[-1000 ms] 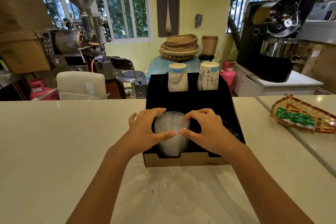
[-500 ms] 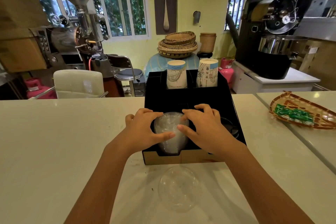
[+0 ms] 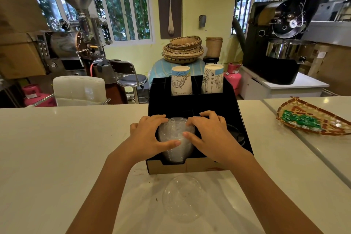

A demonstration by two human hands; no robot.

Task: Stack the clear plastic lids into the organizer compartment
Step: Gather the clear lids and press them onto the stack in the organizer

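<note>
A stack of clear plastic lids (image 3: 175,139) is seated in the near-left compartment of the black organizer (image 3: 235,112), which stands at the middle of the desk (image 3: 57,148); the stack is flanked by the left hand (image 3: 147,137) and the right hand (image 3: 210,135), whose fingers are curled and pressed against its sides and top, clamped on it from both flanks. One more loose lid (image 3: 183,197) is left lying on the desk just near of the organizer. The lids are judged to be light, thin and slippery, easily bent or cracked if squeezed; a hold at the rim is thought safest. Two paper cups (image 3: 180,80) are seen upright in the far compartments; a woven tray (image 3: 311,121) lies to the right. The desk is pale, smooth and glossy; coffee roasting machines (image 3: 281,30) and barred windows are seen in the room beyond.
</note>
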